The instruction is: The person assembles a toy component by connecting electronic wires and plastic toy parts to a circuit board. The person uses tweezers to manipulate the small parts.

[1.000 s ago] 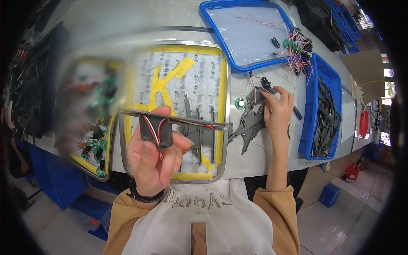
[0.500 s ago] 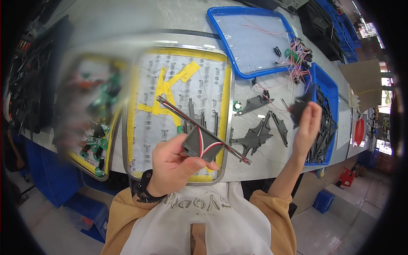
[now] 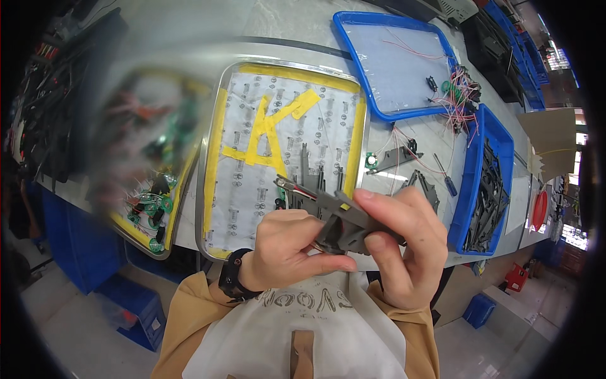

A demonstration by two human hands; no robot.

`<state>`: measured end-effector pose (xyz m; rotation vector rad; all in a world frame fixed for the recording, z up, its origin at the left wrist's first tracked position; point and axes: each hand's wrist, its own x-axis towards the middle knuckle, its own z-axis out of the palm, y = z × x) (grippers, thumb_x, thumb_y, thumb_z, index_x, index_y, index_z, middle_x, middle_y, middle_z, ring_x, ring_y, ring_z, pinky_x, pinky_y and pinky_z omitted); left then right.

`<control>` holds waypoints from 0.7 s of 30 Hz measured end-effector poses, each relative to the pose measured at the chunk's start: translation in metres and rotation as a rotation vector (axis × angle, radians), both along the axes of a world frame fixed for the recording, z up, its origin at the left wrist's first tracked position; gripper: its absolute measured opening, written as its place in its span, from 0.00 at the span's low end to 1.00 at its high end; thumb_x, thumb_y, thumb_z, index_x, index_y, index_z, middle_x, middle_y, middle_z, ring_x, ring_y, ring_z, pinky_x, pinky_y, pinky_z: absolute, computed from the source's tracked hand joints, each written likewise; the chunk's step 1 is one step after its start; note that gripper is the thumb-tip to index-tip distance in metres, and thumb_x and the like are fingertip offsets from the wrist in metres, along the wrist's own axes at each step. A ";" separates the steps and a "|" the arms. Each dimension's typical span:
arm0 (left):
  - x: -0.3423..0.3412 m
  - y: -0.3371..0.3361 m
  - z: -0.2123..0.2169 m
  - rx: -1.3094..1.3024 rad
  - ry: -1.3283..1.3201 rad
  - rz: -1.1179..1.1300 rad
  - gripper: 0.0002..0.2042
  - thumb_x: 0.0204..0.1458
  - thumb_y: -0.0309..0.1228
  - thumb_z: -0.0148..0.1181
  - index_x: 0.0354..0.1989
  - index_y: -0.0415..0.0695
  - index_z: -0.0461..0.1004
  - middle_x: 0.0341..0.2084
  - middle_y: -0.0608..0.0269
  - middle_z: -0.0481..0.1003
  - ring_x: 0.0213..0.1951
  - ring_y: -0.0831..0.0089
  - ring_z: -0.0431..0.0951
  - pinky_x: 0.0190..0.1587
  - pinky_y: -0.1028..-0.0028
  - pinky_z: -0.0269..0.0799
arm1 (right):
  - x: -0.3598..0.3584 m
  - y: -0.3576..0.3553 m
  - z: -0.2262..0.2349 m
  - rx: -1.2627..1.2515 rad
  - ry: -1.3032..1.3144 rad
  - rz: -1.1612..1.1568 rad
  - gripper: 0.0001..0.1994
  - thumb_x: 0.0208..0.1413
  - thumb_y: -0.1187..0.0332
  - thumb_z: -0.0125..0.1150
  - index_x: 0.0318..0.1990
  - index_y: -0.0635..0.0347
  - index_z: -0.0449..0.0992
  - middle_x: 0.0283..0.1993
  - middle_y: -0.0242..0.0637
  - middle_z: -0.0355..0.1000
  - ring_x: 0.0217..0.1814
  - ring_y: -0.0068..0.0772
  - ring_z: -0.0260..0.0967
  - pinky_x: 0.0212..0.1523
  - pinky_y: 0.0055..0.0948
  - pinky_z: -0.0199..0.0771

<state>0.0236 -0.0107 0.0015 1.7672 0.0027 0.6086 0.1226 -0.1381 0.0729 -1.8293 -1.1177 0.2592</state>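
My left hand [image 3: 284, 249] is closed on a dark grey plastic part with a long thin arm [image 3: 297, 187], along which red wire runs. From the right, my right hand [image 3: 410, 237] pinches a dark grey plastic piece [image 3: 366, 230] between thumb and fingers. The two pieces meet in front of my apron, one overlapping the other; whether they are joined I cannot tell. Below them on the bench, a metal-rimmed tray [image 3: 205, 183] lined with printed paper and yellow tape holds several upright grey parts [image 3: 305, 164].
At the right stands a blue bin [image 3: 478, 136] of dark plastic parts. A shallow blue tray [image 3: 394, 69] lies behind, with tangled wires [image 3: 464, 91] at its corner. A screwdriver [image 3: 450, 184] and loose grey parts [image 3: 394, 159] lie between. Green circuit parts [image 3: 151, 215] fill a left tray.
My right hand has come in from the blue bin with its dark piece, against the part in my left hand. The left part has been turned, and the whole view has shifted slightly.
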 end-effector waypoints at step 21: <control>0.007 0.001 0.008 0.100 0.025 -0.027 0.14 0.36 0.35 0.67 0.17 0.39 0.68 0.08 0.63 0.64 0.11 0.67 0.66 0.14 0.74 0.59 | -0.007 0.002 -0.028 0.146 0.142 -0.140 0.17 0.38 0.80 0.60 0.41 0.61 0.75 0.30 0.35 0.61 0.25 0.22 0.57 0.23 0.17 0.58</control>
